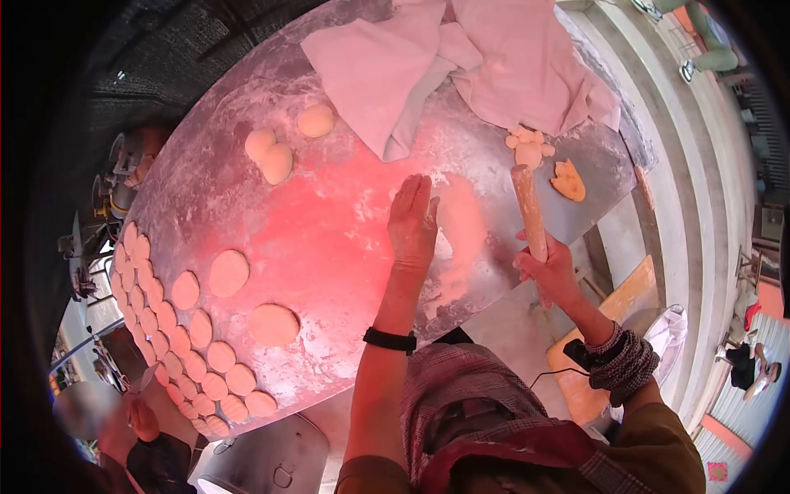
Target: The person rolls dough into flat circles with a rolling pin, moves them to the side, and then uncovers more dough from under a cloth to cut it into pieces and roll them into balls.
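My right hand [547,267] is wrapped round a wooden rolling pin [531,207], which points away from me, raised near the table's right side. My left hand [412,221] is stretched out, fingers straight and close together, over the floured table [329,210]. Right beside it lies a pale patch of flour [463,226]. Two flat dough rounds [229,273] [275,326] lie to the left of my forearm. Farther off are three dough balls [316,121]. Past the pin's tip sit small dough lumps [529,148] and a yellowish flat piece [568,181].
Many dough discs [195,366] lie along the left edge. Crumpled cloths [370,74] cover the far side. A metal pot [267,461] stands below the near edge, with another person's hand [144,418] left of it. A wooden board [605,346] and steps [658,123] are on the right.
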Demonstrator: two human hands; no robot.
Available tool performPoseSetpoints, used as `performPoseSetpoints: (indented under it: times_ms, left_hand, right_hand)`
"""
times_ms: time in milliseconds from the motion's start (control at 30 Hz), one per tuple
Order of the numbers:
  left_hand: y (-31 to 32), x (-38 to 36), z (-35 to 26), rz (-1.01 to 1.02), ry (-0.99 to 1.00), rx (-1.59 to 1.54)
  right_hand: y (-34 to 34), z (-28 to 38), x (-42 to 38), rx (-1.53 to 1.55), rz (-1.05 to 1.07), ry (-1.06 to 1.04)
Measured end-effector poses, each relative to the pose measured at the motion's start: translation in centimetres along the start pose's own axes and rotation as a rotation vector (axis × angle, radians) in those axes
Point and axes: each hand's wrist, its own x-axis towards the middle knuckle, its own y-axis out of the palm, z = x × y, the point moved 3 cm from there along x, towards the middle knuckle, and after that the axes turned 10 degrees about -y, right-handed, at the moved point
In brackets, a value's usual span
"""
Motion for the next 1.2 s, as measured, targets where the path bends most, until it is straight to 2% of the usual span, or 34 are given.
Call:
performPoseSetpoints:
  times_ms: [67,133,167,233,300,333,400,433,500,533,567,633,700,733,833,867,900,967,1000,1067,1100,1167,1200]
  left_hand:
    - [2.3,0.2,-1.9,-0.024,0.077,0.092]
    - [3.4,-0.5,-2.5,0.051,0.228,0.259]
    - [2.9,-0.8,-2.0,0.055,0.23,0.265]
    - [0.6,-1.1,0.2,-0.041,0.152,0.311]
    - [-1.1,-2.0,2.1,0.133,-0.007,-0.027]
    - [-2.6,-2.4,2.9,0.125,-0.013,-0.011]
    - [-7.3,-3.9,4.7,-0.225,-0.134,0.105]
    - [-8.7,-5.3,4.7,-0.232,-0.142,0.138]
    - [-9.3,-8.1,3.7,0.062,0.031,0.415]
    - [-10.0,-8.5,3.5,0.052,0.1,0.572]
    - [-9.6,-8.1,4.0,0.051,0.09,0.586]
    - [-8.5,-7.7,5.1,-0.207,-0.146,0.471]
    - [-6.2,-9.1,3.2,-0.125,-0.143,0.275]
    - [-5.6,-10.4,2.8,0.027,-0.154,0.136]
    - [-8.9,-11.6,5.0,0.003,-0.283,0.296]
    - [-10.6,-11.4,6.2,-0.073,-0.403,0.417]
    - [-11.1,-11.0,6.4,-0.074,-0.413,0.419]
    - [-11.6,-8.8,6.2,-0.137,-0.312,0.399]
    - [-9.8,-8.7,6.1,0.022,-0.277,0.463]
    - [-7.8,-8.6,5.3,0.036,-0.235,0.563]
    - [-7.6,-8.6,5.2,0.053,-0.185,0.667]
    - [-9.0,-9.0,5.1,0.119,-0.211,0.61]
    - [-11.3,-9.3,5.6,-0.069,-0.383,0.297]
  right_hand:
    - [-1.5,-1.2,-1.2,0.015,-0.014,0.017]
    - [-2.9,-1.9,-1.9,0.004,-0.02,0.023]
    - [-3.5,-2.4,-2.4,-0.002,-0.027,0.035]
    - [-4.4,-3.3,-2.9,0.021,-0.05,0.064]
    - [-5.1,-4.3,-3.2,0.038,-0.058,0.091]
    - [-5.2,-4.9,-3.2,0.083,-0.066,0.098]
    - [-4.9,-5.6,-3.2,0.148,-0.04,0.109]
    - [-4.7,-5.8,-3.2,0.144,-0.051,0.1]
    - [-3.9,-6.0,-3.3,0.149,-0.035,0.092]
    - [-3.4,-6.0,-3.2,0.148,-0.015,0.102]
    - [-2.8,-6.2,-3.2,0.145,-0.004,0.116]
    - [-1.4,-6.3,-3.4,0.149,0.048,0.126]
    - [0.3,-6.0,-2.7,0.155,0.103,0.11]
    - [1.3,-5.8,-2.5,0.175,0.132,0.109]
    - [4.0,-4.3,-2.2,0.136,0.23,0.095]
    - [4.9,-3.8,-2.1,0.087,0.277,0.08]
    - [5.7,-3.9,-2.0,0.084,0.285,0.084]
    - [7.6,-4.0,-1.1,-0.094,0.381,0.014]
    - [8.5,-3.4,-1.0,-0.101,0.389,0.021]
    - [11.0,-0.9,-0.3,-0.308,0.452,-0.235]
    - [12.3,-0.7,0.3,-0.311,0.446,-0.229]
    - [14.8,-0.6,1.2,-0.505,0.479,-0.405]
    - [15.6,-0.5,1.5,-0.51,0.48,-0.405]
